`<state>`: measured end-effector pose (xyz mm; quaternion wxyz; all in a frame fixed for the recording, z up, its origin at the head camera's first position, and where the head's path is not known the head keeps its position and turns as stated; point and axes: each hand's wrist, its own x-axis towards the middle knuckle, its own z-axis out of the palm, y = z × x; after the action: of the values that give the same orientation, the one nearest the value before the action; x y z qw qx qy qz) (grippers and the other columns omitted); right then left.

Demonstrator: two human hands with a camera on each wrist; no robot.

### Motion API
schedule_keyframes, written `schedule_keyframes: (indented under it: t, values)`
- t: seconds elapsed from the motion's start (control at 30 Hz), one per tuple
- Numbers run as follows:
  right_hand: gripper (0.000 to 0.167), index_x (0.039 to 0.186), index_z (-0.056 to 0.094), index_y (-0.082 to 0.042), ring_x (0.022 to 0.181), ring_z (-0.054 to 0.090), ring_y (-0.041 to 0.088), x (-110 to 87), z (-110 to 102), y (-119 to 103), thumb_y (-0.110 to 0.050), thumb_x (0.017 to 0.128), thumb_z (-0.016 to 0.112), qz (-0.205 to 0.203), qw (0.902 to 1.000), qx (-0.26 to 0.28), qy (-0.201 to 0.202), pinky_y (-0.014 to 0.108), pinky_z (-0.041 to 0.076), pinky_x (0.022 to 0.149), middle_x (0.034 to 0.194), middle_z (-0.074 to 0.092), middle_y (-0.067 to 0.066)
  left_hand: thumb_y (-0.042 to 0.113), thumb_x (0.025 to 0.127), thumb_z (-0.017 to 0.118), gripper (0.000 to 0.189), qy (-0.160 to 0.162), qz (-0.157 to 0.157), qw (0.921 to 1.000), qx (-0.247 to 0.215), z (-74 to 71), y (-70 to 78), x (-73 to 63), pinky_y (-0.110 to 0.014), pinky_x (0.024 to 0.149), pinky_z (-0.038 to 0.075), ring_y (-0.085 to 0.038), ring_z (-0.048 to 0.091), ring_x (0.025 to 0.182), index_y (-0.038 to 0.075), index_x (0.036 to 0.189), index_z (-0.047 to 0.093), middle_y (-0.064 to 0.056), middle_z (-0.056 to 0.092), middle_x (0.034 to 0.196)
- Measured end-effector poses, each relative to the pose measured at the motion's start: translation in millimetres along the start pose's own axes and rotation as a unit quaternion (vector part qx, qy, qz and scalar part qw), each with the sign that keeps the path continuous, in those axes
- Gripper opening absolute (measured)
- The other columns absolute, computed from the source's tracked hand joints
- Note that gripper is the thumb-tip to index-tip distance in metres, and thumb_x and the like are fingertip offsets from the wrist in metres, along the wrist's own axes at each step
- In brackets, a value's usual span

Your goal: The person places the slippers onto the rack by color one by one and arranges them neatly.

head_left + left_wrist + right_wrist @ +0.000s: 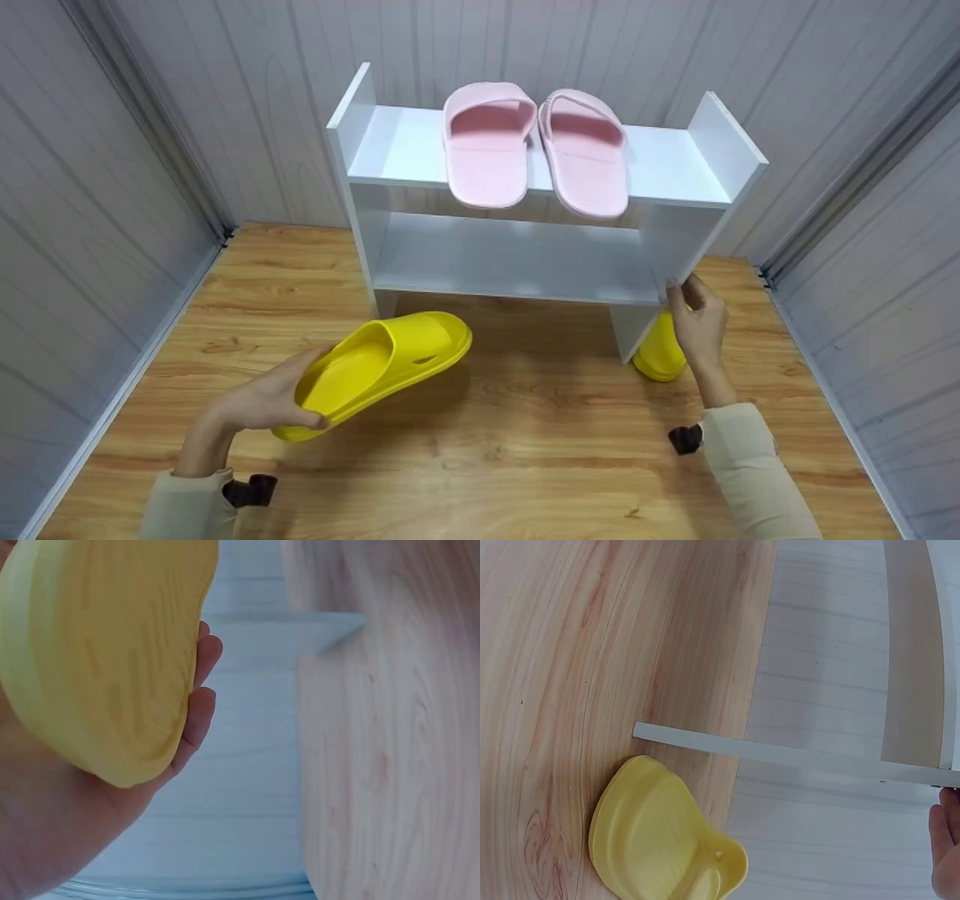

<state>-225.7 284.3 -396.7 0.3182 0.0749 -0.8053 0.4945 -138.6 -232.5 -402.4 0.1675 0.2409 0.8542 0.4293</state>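
Observation:
In the head view my left hand (270,390) grips a yellow slipper (431,337) by its heel end, tilted above the floor with the toe toward the shoe rack. The left wrist view shows the slipper's sole (112,660) with fingers (199,716) curled along its edge. My right hand (701,322) touches the rack's right side panel (675,240) from outside, fingertips near its front edge. Below that hand, a second yellow slipper (660,352) lies on the floor beside the panel, partly hidden in the head view; more of this slipper (660,832) appears in the right wrist view.
Two pink slippers (487,165) sit side by side on the white rack's top shelf (405,142), their heels overhanging the front. Below is a bare middle shelf (510,255). Grey panelled walls (112,150) enclose the wooden floor (487,465) on three sides.

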Motion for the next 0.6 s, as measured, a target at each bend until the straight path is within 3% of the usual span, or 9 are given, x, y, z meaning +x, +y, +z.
schedule_keyframes:
  t: [0.43,0.6]
  values:
    - [0.028,0.111,0.056,0.009,0.087,0.057,0.007,-0.3,0.4,0.4,-0.004,0.087,0.053,-0.011,0.9999,0.004,0.001,0.017,0.044,0.075,0.101,0.06,0.021,0.019,0.065,0.075,0.096,0.047,0.019,0.9987,0.007,5.3,17.6,8.2,-0.038,0.074,0.036,-0.024,0.04,0.09,0.009,0.139,0.016,-0.01,0.037,0.117]
    - [0.028,0.11,0.056,0.009,0.087,0.057,0.006,-0.1,0.7,0.3,-0.004,0.086,0.053,-0.013,0.9999,0.003,0.005,0.017,0.044,0.075,0.101,0.06,0.022,0.022,0.065,0.076,0.097,0.067,0.025,0.997,0.029,10.3,22.2,10.9,-0.04,0.076,0.035,-0.023,0.039,0.095,0.008,0.14,0.016,-0.011,0.034,0.123]
